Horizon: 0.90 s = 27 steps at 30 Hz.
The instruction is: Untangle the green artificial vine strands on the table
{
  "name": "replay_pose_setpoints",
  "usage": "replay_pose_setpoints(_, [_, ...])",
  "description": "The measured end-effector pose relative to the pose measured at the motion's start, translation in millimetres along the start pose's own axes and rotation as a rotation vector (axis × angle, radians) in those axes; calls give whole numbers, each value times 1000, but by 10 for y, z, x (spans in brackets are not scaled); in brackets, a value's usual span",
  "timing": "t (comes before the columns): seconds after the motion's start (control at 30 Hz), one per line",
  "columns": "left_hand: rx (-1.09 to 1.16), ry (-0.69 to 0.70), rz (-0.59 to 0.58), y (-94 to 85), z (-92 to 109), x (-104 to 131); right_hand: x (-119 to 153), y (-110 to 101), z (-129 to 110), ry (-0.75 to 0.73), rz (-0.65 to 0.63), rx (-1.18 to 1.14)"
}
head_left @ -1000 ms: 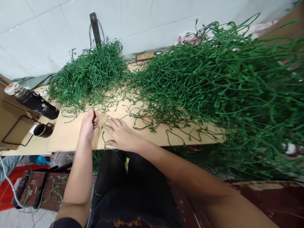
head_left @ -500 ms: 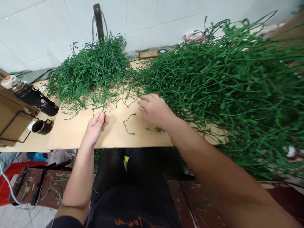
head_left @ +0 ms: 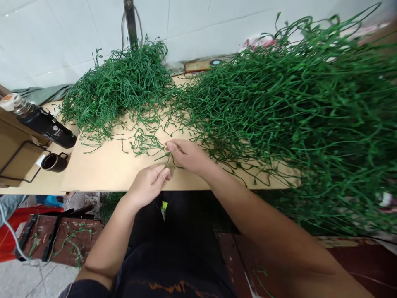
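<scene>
At your far left, a cardboard box (head_left: 14, 151) stands behind a dark wire frame (head_left: 18, 165). Just right of it, a black bottle (head_left: 51, 128) with a pale cap lies tilted, and a dark mug (head_left: 55, 162) stands near its base. Below, a few green scraps lie on a dark red surface (head_left: 66, 242) crossed by black straps.

Next comes the bare front of your desk (head_left: 99, 174), with the left pile (head_left: 118, 87) of tangled green stems heaped behind it against the tiled wall (head_left: 68, 37). A small loose cluster (head_left: 144, 142) lies in front of that pile.

Your left hand (head_left: 149, 184) is at the desk's front edge, its grip clamped on thin green stems (head_left: 168, 160) between thumb and fingers; they point up toward your other hand. Your right hand (head_left: 187, 156) is just beyond and to the right, fingertips drawn in at the stems' upper end; you cannot tell whether that grip is clamped on them.

Farther right, the much larger right pile (head_left: 279, 103) spreads across the desk and past its edge.
</scene>
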<state>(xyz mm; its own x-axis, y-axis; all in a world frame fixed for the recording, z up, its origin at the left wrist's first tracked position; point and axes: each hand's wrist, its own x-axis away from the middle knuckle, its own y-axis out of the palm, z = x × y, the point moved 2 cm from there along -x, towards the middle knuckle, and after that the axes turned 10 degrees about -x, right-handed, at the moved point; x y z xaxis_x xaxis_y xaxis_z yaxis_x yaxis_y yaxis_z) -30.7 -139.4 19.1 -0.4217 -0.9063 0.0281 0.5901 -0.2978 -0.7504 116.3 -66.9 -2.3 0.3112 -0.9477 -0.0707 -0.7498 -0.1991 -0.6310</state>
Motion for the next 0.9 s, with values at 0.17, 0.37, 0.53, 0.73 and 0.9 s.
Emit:
replay_pose_setpoints(0.17, [-158, 66, -62, 74, -28, -19, 20, 189, -148, 157, -141, -609])
replay_pose_setpoints(0.37, [231, -160, 85, -69, -272, -3, -66, 197, -214, 138, -69, -996])
replay_pose_setpoints(0.53, [890, -454, 156, -147, -502, -138, -27, 350, -230, 38, -84, -927])
replay_pose_setpoints(0.73, [1075, -471, 231, -206, -511, -257, 12, 471, -244, -144, -66, -724])
replay_pose_setpoints(0.9, [1108, -410, 282, -203, -534, -341, 3, 362, -165, -220, 185, -598])
